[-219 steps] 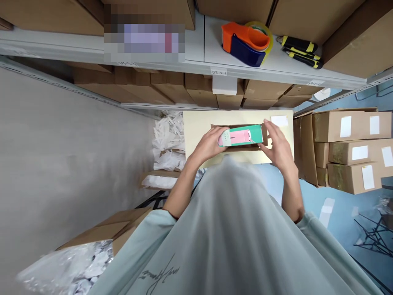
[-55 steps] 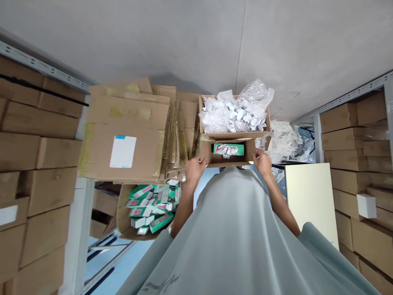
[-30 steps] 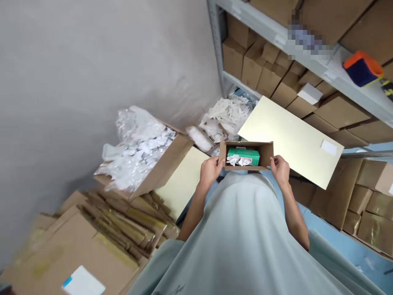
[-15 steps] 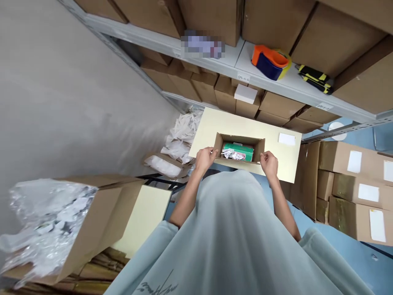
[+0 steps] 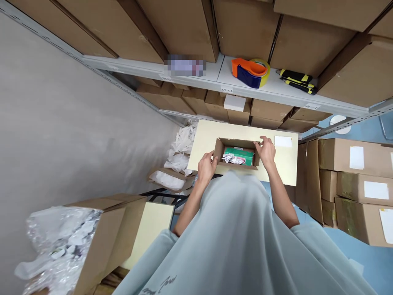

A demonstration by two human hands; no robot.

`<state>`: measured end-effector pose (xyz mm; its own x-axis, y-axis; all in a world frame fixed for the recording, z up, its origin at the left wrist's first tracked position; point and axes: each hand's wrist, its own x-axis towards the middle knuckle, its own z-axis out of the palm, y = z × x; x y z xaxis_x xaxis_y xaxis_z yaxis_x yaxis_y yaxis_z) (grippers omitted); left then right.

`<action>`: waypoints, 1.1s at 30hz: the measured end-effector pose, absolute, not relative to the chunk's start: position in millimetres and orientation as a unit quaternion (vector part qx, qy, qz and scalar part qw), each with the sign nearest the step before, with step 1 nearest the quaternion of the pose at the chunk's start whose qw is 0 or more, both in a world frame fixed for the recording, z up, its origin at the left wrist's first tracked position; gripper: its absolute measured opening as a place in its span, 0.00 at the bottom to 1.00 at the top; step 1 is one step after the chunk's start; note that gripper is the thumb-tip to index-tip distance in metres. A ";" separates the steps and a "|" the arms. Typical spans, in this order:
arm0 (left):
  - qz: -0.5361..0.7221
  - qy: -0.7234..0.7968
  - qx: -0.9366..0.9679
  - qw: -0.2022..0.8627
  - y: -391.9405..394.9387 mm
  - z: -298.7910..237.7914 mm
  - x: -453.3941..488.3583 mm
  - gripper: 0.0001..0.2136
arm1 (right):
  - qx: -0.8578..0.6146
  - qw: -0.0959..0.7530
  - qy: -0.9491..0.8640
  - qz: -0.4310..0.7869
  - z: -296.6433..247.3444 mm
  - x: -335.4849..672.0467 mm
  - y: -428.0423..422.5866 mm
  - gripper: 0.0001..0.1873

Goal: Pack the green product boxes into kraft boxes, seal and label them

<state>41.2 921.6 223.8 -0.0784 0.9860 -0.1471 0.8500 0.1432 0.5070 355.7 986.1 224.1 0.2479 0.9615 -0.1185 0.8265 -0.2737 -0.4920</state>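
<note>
An open cardboard box [image 5: 236,166] sits on the cream tabletop. Inside it lies a green packet [image 5: 245,154], with crumpled white paper [image 5: 232,158] over its near left part. My left hand [image 5: 206,167] is at the left wall of the box, thumb on the rim and bent fingers on the outer side. At the far right corner, my right hand [image 5: 266,151] has its thumb against the rim and its forefinger raised just past it. The undersides of both hands' fingers are partly hidden.
A white label [image 5: 283,141] lies on the cream tabletop [image 5: 205,131]. Above, the shelf holds an orange and blue tape dispenser [image 5: 250,73] and black-yellow cutters [image 5: 297,81]. Stacked cartons [image 5: 353,184] stand at right; a carton with plastic wrap [image 5: 104,241] is at lower left.
My right hand has moved from the near right corner of the box to its far right corner. My left hand remains at the left wall. The camera view has shifted slightly.
</note>
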 end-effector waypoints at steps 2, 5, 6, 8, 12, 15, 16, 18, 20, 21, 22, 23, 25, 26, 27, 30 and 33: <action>0.181 0.698 0.650 0.240 914.4 227.8 44.6 0.18 | -0.767 0.163 -0.585 0.207 224.6 357.3 1005.1 0.21; 0.191 0.638 0.696 0.268 909.6 228.3 49.0 0.17 | -0.758 0.167 -0.587 0.229 223.9 357.9 1019.7 0.18; 0.178 0.615 0.715 0.280 909.8 225.9 49.6 0.18 | -0.754 0.171 -0.587 0.240 223.3 356.9 1020.4 0.17; 0.141 0.570 0.749 0.308 912.5 217.4 49.1 0.23 | -0.747 0.182 -0.582 0.265 221.5 353.9 1016.1 0.18; 0.133 0.543 0.755 0.343 922.9 192.3 48.3 0.28 | -0.743 0.196 -0.566 0.298 215.1 349.9 992.2 0.24; 0.203 0.590 0.724 0.295 933.5 175.0 55.4 0.34 | -0.731 0.207 -0.571 0.312 206.9 353.7 971.0 0.28; 0.229 0.606 0.712 0.270 937.4 170.3 58.9 0.34 | -0.726 0.219 -0.573 0.310 203.5 355.9 964.8 0.29; 0.267 0.628 0.693 0.230 945.0 162.8 65.7 0.32 | -0.719 0.252 -0.573 0.301 196.0 360.3 954.6 0.29; 0.283 0.637 0.680 0.227 951.2 158.5 69.7 0.29 | -0.712 0.276 -0.574 0.295 188.8 363.5 946.6 0.26; 0.285 0.641 0.672 0.237 953.5 157.8 70.0 0.29 | -0.709 0.278 -0.576 0.297 185.6 364.3 943.0 0.24; 0.284 0.644 0.665 0.250 955.4 158.2 69.2 0.29 | -0.705 0.275 -0.579 0.303 183.1 364.3 939.3 0.22; 0.278 0.645 0.661 0.263 957.0 159.6 67.3 0.28 | -0.702 0.269 -0.580 0.314 181.3 363.6 935.6 0.20; 0.255 0.639 0.664 0.293 960.2 164.9 61.8 0.23 | -0.698 0.255 -0.574 0.344 180.0 359.9 927.5 0.17; 0.241 0.635 0.667 0.307 962.2 168.3 58.9 0.20 | -0.698 0.249 -0.569 0.358 180.4 357.1 923.6 0.18; 0.229 0.634 0.666 0.320 964.6 171.7 56.4 0.16 | -0.699 0.243 -0.564 0.366 181.3 354.1 920.1 0.18; 0.209 0.652 0.646 0.337 973.4 179.7 54.2 0.13 | -0.709 0.218 -0.564 0.363 185.4 346.8 915.1 0.20; 0.199 0.675 0.630 0.328 980.0 182.1 60.7 0.12 | -0.726 0.200 -0.561 0.343 188.0 347.9 921.8 0.20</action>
